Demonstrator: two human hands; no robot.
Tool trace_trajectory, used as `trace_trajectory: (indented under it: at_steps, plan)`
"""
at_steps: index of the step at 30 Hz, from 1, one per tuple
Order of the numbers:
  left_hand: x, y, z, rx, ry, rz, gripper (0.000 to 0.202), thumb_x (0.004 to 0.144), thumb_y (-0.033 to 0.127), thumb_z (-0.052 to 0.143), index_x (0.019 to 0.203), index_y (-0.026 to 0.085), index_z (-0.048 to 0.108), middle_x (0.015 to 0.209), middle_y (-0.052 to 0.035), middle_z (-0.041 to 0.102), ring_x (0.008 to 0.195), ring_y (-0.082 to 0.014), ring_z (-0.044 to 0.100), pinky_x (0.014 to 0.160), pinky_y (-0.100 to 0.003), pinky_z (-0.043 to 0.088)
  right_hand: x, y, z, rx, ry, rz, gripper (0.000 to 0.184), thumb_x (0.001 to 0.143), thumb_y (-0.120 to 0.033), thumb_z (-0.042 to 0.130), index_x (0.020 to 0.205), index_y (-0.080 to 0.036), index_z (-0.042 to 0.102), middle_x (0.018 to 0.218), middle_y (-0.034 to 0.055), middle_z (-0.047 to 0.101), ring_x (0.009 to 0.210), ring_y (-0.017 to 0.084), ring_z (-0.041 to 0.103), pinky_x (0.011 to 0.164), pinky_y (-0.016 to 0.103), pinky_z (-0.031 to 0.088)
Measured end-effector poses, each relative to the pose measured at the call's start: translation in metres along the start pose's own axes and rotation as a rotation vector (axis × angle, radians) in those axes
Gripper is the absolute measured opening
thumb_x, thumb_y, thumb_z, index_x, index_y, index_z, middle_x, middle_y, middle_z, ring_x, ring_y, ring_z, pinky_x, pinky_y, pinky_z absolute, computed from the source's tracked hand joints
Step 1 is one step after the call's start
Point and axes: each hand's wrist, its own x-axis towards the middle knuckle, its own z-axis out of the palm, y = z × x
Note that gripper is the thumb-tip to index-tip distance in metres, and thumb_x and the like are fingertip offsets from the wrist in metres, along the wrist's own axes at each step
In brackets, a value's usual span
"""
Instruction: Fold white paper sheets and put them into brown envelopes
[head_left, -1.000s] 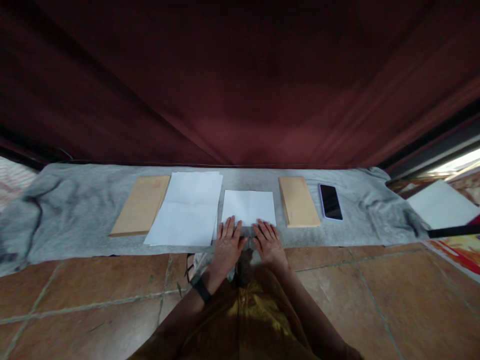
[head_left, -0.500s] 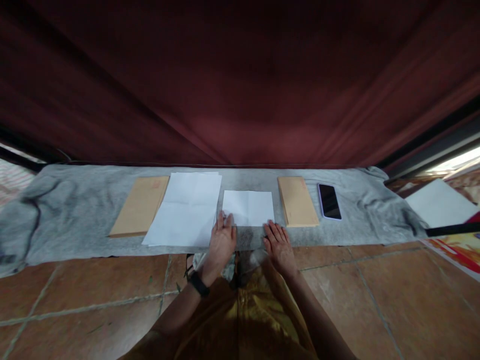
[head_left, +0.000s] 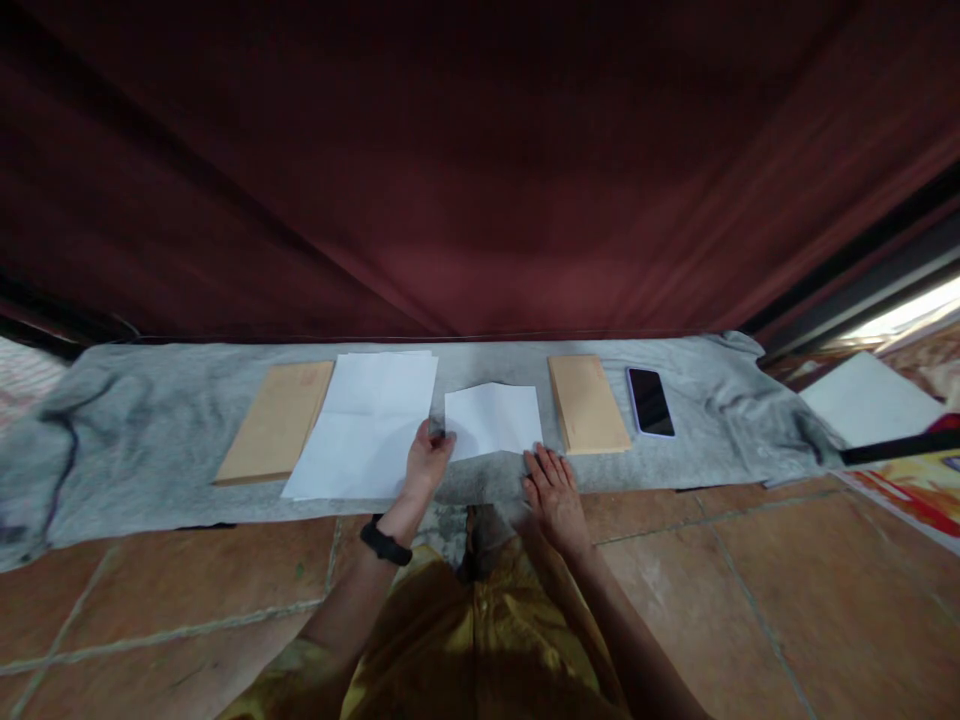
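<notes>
"Markings?"
"Reddish print on the left envelopes (head_left: 276, 420), too faint to read."
"Grip?"
"Left hand (head_left: 427, 462) pinches the creased sheet (head_left: 493, 420) at its near-left corner; right hand (head_left: 555, 492) lies flat, unclenched, at the near-right corner."
"Sheet's position?"
"On grey cloth (head_left: 727, 420), between paper stack (head_left: 367, 435) and right envelopes (head_left: 591, 408)."

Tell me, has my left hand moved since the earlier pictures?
Yes. The left hand has moved left, farther from the brown stack beside the phone.
</notes>
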Motion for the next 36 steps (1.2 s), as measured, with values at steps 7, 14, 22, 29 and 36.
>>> trace_trajectory:
  at_steps: [7, 14, 22, 29, 36]
  plan:
    - [-0.009, 0.008, -0.006, -0.114, -0.063, -0.068, 0.02, 0.064, 0.037, 0.074, 0.073, 0.02, 0.067, 0.06, 0.0026, 0.062, 0.056, -0.0142, 0.057, 0.05, -0.023, 0.041, -0.001, -0.001, -0.001, -0.011, 0.008, 0.0, 0.047, 0.105, -0.03, 0.041, 0.151, -0.018, 0.046, 0.158, 0.0133, 0.044, 0.148, 0.028, 0.037, 0.12, 0.054, 0.031]
    - [-0.021, 0.023, -0.004, -0.354, -0.031, -0.143, 0.029, 0.062, 0.035, 0.079, 0.073, 0.02, 0.058, 0.065, 0.0022, 0.062, 0.055, -0.0123, 0.061, 0.056, -0.026, 0.053, 0.0, -0.001, -0.001, -0.009, 0.009, -0.002, 0.048, 0.105, -0.029, 0.041, 0.151, -0.018, 0.046, 0.158, 0.0134, 0.043, 0.147, 0.028, 0.038, 0.12, 0.055, 0.031]
    - [-0.035, 0.049, -0.013, -0.462, -0.089, -0.003, 0.037, 0.064, 0.048, 0.08, 0.075, 0.02, 0.059, 0.069, 0.0049, 0.062, 0.061, -0.0121, 0.061, 0.064, -0.028, 0.058, 0.005, 0.003, -0.003, 0.137, 0.058, 0.028, 0.048, 0.103, -0.029, 0.042, 0.15, -0.02, 0.048, 0.152, 0.0134, 0.051, 0.144, 0.028, 0.043, 0.118, 0.054, 0.037]
    - [-0.053, 0.08, -0.043, 0.051, 0.083, 0.666, 0.023, 0.095, 0.039, 0.056, 0.104, 0.021, 0.069, 0.104, -0.0049, 0.076, 0.097, -0.0199, 0.07, 0.09, -0.034, 0.056, 0.029, 0.002, -0.008, 0.451, 0.178, 0.223, 0.053, 0.102, -0.036, 0.043, 0.152, -0.021, 0.043, 0.147, 0.0143, 0.055, 0.136, 0.027, 0.053, 0.111, 0.048, 0.047]
    - [-0.07, 0.033, -0.038, 0.454, -0.215, 1.191, 0.031, 0.097, 0.013, 0.046, 0.117, 0.023, 0.069, 0.121, -0.0064, 0.074, 0.116, -0.0197, 0.067, 0.111, -0.042, 0.05, 0.02, -0.002, 0.004, 0.46, 0.216, 0.21, 0.058, 0.098, -0.028, 0.046, 0.155, -0.019, 0.036, 0.14, 0.0155, 0.061, 0.131, 0.029, 0.057, 0.107, 0.051, 0.05]
